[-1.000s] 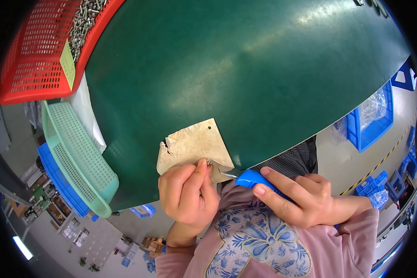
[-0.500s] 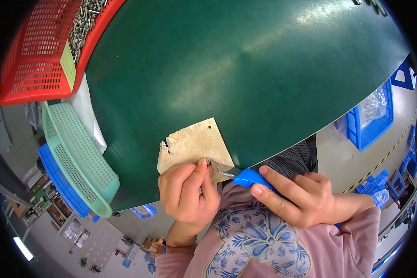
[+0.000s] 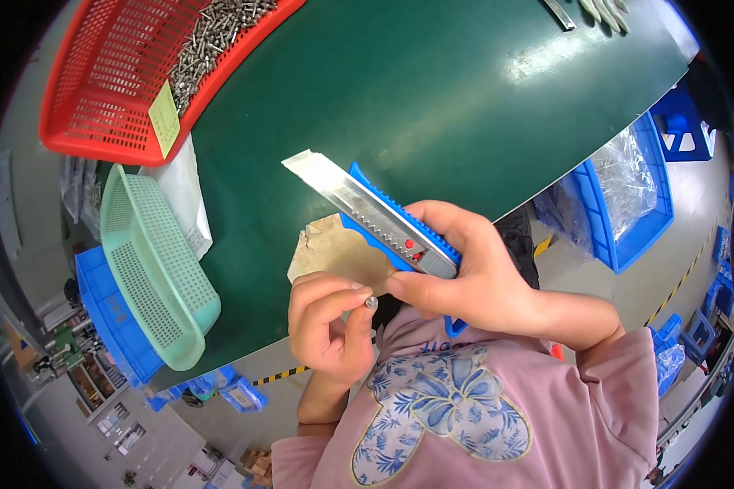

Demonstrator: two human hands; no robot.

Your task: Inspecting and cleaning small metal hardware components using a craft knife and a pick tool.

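My right hand (image 3: 485, 281) grips a blue utility knife (image 3: 375, 212) with red buttons on its body. The knife is raised, its wide blade pointing up and to the left over the table. Lower and to the left, my left hand (image 3: 328, 326) pinches a small round metal part (image 3: 372, 302) between thumb and fingertip; only its shiny end shows. Behind both hands a worn beige pad (image 3: 318, 248) lies at the near table edge, partly covered by the knife and my hands.
A red basket (image 3: 110, 134) holding many small metal pins (image 3: 212, 50) stands far left on the green table (image 3: 432, 98). Nearer are a light green basket (image 3: 171, 285) and a blue crate (image 3: 110, 314). At right, a blue crate (image 3: 620, 257) holds clear plastic. Gloves (image 3: 603, 12) lie far right.
My right hand has lifted the knife up and away from the metal part, turning its blade toward the upper left. My left hand keeps its pinch. The whole view has shifted.
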